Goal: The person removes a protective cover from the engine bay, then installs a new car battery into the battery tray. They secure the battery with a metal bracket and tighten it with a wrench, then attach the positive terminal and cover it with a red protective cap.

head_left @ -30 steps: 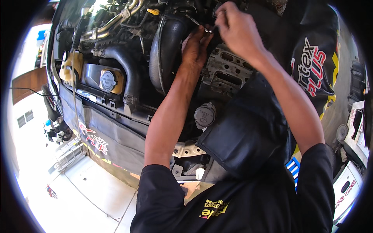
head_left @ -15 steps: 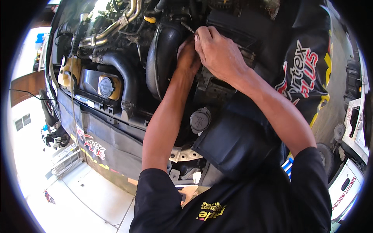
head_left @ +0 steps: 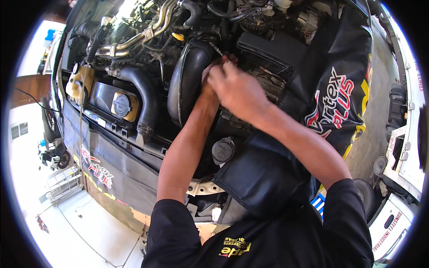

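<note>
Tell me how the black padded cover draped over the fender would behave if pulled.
The black padded fender cover is probably floppy: it folds and sags over the car's edge. It likely slides off easily, since it only lies draped. Its thick folds suggest moderate weight.
</note>
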### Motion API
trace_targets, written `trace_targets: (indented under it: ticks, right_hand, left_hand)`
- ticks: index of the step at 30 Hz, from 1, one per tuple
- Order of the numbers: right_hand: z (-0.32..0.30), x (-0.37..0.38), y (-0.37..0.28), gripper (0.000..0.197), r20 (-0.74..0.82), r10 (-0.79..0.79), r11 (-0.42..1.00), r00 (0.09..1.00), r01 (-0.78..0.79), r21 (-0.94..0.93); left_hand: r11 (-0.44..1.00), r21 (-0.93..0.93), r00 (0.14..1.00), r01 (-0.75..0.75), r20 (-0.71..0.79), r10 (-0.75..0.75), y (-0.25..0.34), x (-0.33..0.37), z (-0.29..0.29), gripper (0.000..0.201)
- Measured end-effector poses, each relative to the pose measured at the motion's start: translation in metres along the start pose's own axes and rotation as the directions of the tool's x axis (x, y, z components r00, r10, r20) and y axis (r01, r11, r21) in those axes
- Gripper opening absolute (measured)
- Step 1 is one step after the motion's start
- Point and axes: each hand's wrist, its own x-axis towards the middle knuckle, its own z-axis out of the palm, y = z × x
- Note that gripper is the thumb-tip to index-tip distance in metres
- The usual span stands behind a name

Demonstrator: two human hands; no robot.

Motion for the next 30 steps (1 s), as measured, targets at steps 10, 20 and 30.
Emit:
trace_targets:
  ticks: [10, 20, 30]
  right_hand:
    - [-0.02, 0.02, 0.042, 0.016, -0.16, 0.26, 0.93, 0.952, -0.203, 0.305]
    - [-0.033, 0.03, 0.04, 0.022, -0.037, 0.46, 0.805, 0.887, -0.399, 0.439]
    - [-0.03, 0.016, 0.013, 0.022, 0.027, 0.306, 0.868, 0.952, -0.291, 0.402]
  left_hand:
    - [0.959, 0.276, 0.977, 0.062, -0.213, -0.002, 0.002, 0.012, 0.0, 0.015]
    - [0.917, 0.392, 0.979, 0.075, -0.206, 0.008, 0.011, 0.002, -0.001, 0.016]
    - [0.935, 0.337, 0.993, 0.113, -0.076, -0.093, 0.001, 0.01, 0.003, 0.023]
